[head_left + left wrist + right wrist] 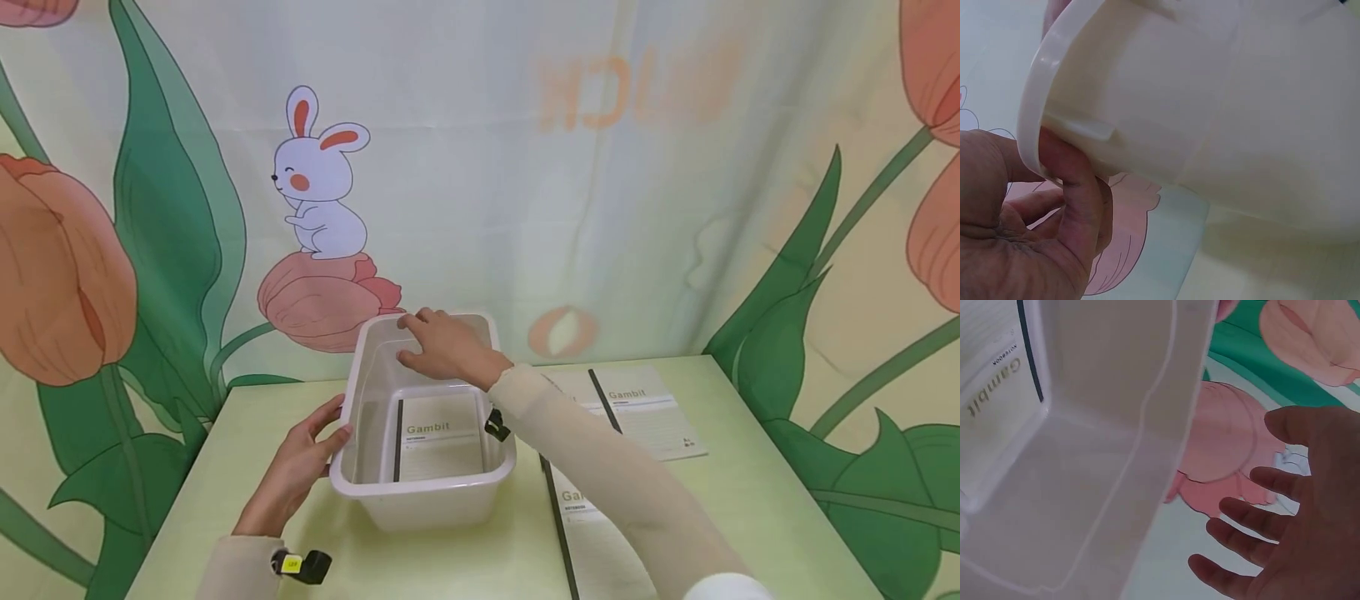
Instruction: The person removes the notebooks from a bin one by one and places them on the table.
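A white plastic bin stands on the table with a Gambit notebook lying flat inside it. My left hand grips the bin's left rim; in the left wrist view, its fingers curl around the rim's edge. Over the far end of the bin is my right hand, its fingers loosely spread. The right wrist view shows that hand holding nothing, with a gap between its fingertips and the bin wall.
To the right of the bin, more Gambit notebooks lie on the pale green table: one at the back and another nearer, partly behind my right sleeve. A printed curtain with tulips and a rabbit hangs behind.
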The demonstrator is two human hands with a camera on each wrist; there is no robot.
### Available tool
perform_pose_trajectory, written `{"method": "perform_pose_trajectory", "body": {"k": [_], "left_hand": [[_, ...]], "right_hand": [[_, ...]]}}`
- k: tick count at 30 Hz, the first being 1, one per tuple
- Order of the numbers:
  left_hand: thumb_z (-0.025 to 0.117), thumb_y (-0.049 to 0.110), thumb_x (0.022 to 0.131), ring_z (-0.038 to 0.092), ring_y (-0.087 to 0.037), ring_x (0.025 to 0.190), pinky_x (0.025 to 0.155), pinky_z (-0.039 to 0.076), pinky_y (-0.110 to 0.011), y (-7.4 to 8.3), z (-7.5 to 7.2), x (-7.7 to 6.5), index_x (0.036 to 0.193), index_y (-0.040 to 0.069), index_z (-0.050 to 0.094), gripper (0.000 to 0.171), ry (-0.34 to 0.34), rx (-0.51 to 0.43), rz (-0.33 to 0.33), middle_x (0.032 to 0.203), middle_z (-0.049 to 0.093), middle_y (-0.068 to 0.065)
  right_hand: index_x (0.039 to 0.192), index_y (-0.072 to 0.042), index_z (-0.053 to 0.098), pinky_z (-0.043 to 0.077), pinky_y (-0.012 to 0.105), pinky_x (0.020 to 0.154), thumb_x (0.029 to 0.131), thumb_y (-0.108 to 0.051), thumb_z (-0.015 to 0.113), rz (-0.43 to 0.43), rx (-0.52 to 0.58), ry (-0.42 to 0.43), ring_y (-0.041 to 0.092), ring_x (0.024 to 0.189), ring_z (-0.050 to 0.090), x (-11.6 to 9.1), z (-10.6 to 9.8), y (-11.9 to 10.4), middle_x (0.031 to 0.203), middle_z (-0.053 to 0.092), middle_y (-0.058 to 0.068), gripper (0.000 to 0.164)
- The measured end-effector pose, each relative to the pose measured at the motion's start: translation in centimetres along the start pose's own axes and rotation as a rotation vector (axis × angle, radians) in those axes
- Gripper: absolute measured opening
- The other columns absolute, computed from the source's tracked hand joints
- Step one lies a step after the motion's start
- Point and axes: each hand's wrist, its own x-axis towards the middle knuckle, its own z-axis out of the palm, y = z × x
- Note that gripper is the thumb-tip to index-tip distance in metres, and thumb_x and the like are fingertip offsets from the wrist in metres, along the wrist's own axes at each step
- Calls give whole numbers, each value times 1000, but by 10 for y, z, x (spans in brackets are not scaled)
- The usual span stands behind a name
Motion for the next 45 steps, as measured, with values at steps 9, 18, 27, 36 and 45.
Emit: {"method": "perform_pose_trajectory", "body": {"k": [9, 18, 27, 36, 45], "left_hand": [[53, 21, 102, 43, -41, 136, 95, 53, -51, -1, 2, 0, 157, 20, 23, 63, 12, 1, 17, 158, 31, -15], [53, 21, 102, 44, -41, 134, 93, 55, -49, -1, -1, 1, 156, 21, 27, 61, 15, -1, 20, 158, 32, -14], [54, 20, 102, 43, -43, 135, 94, 54, -51, -3, -1, -1, 157, 21, 26, 62, 18, 13, 17, 158, 31, -14], [53, 21, 102, 43, -42, 136, 92, 55, -49, -3, -8, -5, 157, 20, 24, 62, 24, 15, 8, 159, 30, -14], [52, 23, 102, 43, -39, 136, 91, 55, -44, 0, -3, -1, 157, 22, 23, 62, -2, 8, 6, 159, 30, -13]], "right_hand": [[145, -21, 47, 47, 37, 105, 95, -39, 55, 60, -50, -154, 20, 125, 54, 23, 43, -1, 141, 54, 5, 54], [146, -30, 45, 43, 44, 108, 86, -62, 60, 222, 105, -336, 19, 127, 51, 42, 89, 0, 146, 52, -1, 70], [146, -34, 46, 37, 45, 112, 79, -60, 70, 303, 162, -460, 19, 140, 41, 48, 112, 5, 154, 44, -3, 75], [147, -40, 42, 36, 43, 113, 76, -60, 73, 364, 191, -555, 17, 142, 38, 57, 132, -2, 156, 40, -8, 80], [150, -43, 35, 40, 44, 111, 73, -58, 76, 442, 174, -577, 17, 142, 38, 56, 141, 5, 158, 36, -7, 88]]}}
